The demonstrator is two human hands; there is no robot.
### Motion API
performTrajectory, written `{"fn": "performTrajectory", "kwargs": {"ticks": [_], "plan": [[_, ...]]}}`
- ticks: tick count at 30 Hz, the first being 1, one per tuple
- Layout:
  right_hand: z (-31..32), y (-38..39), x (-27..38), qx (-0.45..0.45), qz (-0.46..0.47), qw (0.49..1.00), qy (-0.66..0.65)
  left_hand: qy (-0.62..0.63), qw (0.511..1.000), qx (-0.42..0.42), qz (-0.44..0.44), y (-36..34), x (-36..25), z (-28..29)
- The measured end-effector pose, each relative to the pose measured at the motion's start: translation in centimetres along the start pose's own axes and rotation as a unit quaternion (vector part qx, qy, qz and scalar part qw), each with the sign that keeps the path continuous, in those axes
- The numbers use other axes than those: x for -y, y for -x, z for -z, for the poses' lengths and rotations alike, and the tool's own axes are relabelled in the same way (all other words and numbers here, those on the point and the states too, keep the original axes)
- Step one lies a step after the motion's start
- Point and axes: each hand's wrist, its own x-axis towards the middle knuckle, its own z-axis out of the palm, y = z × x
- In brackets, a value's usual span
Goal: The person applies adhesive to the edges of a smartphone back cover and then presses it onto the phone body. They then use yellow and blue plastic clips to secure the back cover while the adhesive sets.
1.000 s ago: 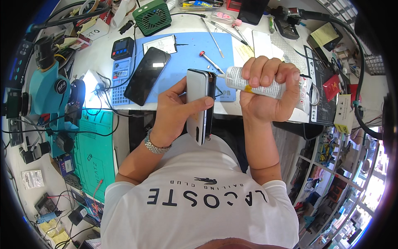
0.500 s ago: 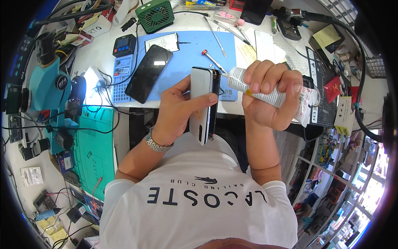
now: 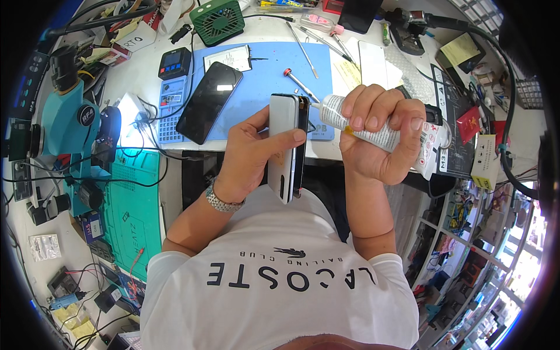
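Note:
My left hand (image 3: pixel 251 150) grips a smartphone (image 3: pixel 281 125) on edge, with its thumb lying across the side. The phone's pale back panel faces left, and its dark frame with the edge parts showing is on the right. In my right hand (image 3: pixel 385 131) is a white glue tube (image 3: pixel 333 112), squeezed in the fingers and tilted. Its thin nozzle points left and sits at the phone's upper right edge; whether it touches cannot be made out. Left of the phone, a black phone screen (image 3: pixel 210 104) lies on the blue repair mat (image 3: pixel 271 61).
Screwdrivers (image 3: pixel 300 86) and tweezers lie on the mat's far side, with a green fan (image 3: pixel 217 23) behind. A teal microscope (image 3: pixel 76 119) and green mat (image 3: pixel 134 216) are on the left. Black cables (image 3: pixel 507 116) curve along the right, near a dark mat and shelves.
Almost nothing differs. The phone and the glue tube have shifted very slightly, and both hands keep their hold.

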Motion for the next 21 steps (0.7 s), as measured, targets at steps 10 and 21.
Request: {"fn": "performTrajectory", "kwargs": {"ticks": [10,21], "plan": [[-0.5,0.3,-0.1,-0.010,-0.016,1.000,-0.011,0.004,1.000,-0.018,-0.004,-0.4,-0.2,-0.1],[-2.1,1.6,1.0,0.019,-0.078,0.997,0.002,0.068,0.996,-0.054,0.005,-2.3,-2.6,0.9]]}}
